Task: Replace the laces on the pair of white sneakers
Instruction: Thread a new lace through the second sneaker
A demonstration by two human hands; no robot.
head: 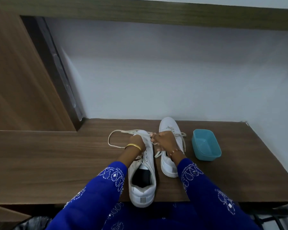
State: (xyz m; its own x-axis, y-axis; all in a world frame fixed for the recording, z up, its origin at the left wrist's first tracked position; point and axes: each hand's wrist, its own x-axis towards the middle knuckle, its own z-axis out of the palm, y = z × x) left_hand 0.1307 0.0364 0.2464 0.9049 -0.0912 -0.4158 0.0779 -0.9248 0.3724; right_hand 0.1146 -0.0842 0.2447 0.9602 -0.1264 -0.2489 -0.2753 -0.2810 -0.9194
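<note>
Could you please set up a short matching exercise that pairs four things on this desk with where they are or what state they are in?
Things:
1. near sneaker
2. far sneaker
3. blue tub
4. loose lace

Places or states:
A. rightmost on the desk, empty
B. looped on the desk, left of the hands
C. heel at the desk's front edge, upper eyelets bare
D. partly behind the right hand, lace still in it

Pairs: 1-C, 2-D, 3-A, 4-B
</note>
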